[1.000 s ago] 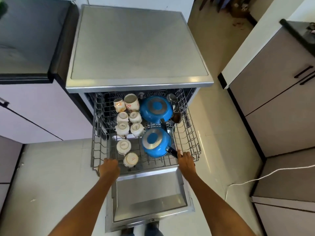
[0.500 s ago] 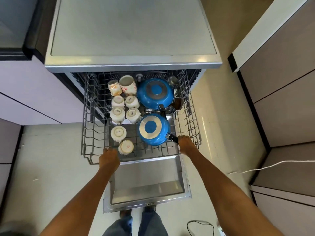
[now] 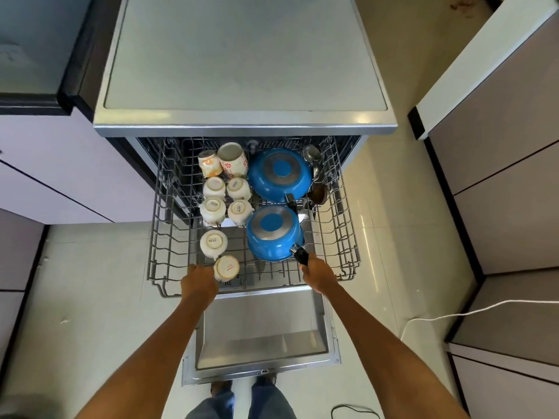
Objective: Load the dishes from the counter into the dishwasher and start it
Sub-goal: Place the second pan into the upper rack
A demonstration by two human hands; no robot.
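Overhead, the dishwasher rack stands pulled out over the open door. Both hands curl their fingers over its front rail: the left hand just beside an upturned cup, the right hand at the black handle of the nearer blue pan. More cups and a second blue pan sit upside down behind.

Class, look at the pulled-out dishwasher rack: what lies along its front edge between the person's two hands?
In the head view, an upturned cream cup sits beside the left hand; then bare rack wire runs to the right hand.
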